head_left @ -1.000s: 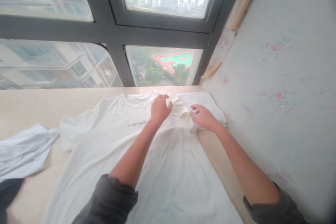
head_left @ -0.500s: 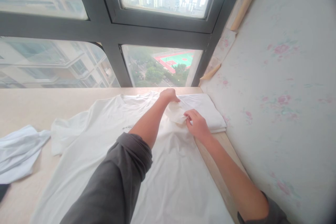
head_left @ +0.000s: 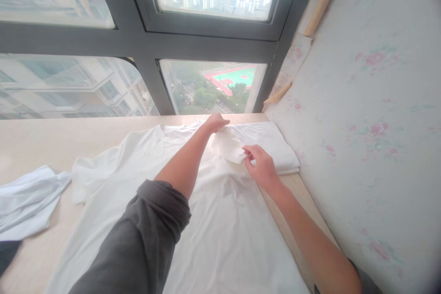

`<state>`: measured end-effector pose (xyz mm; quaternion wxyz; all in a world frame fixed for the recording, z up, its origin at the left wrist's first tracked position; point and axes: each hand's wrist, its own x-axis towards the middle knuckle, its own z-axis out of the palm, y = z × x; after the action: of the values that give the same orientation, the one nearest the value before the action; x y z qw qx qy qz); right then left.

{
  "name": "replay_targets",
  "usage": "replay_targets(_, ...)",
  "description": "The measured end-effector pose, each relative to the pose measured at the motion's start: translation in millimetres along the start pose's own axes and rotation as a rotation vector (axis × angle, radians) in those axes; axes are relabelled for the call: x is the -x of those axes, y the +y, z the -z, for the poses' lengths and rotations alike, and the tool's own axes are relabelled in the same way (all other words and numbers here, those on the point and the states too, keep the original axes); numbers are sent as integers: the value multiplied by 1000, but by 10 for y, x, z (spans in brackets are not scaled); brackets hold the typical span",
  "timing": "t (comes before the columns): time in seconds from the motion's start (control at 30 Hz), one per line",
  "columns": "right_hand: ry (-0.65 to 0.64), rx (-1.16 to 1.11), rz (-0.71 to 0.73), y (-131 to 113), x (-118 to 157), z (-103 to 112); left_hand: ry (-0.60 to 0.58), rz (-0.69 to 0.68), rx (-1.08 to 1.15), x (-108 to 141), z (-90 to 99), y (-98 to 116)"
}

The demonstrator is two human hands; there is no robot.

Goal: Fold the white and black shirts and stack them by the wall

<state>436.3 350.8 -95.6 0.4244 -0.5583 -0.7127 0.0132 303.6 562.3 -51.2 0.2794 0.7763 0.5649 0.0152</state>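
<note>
A white T-shirt (head_left: 220, 220) lies spread out, its collar toward the window and one sleeve out to the left. Near the collar, my left hand (head_left: 217, 122) pinches the shirt's far shoulder edge. My right hand (head_left: 260, 165) is closer to me and to the right, thumb and fingers closed on the sleeve's edge. Between the two hands the sleeve fabric is bunched and partly raised. A folded white cloth (head_left: 272, 142) lies under and behind that part, against the wall. My left forearm covers the shirt's chest.
Crumpled pale-blue cloth (head_left: 31, 202) lies at the left on the light wooden surface (head_left: 20, 147), with a dark item (head_left: 8, 252) below it. A window frame (head_left: 206, 46) rises behind, and a flowered wall (head_left: 379, 147) bounds the right side.
My left hand has moved slightly left and away from me, widening the gap to my right hand and stretching the sleeve fabric. My right hand has barely moved.
</note>
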Motion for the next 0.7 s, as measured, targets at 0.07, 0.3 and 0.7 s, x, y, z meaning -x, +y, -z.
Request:
replay_targets(0.07,-28,-26,7,-31,5,-38,-23,15,-54,1,-25,40)
replay_targets(0.3,-112,-36,29,-135,-8,-32,-57,3,-213,-49,-91,266)
replay_targets(0.7,-36,18,2,-70,20,27,-157,43,-127,-81,259,65)
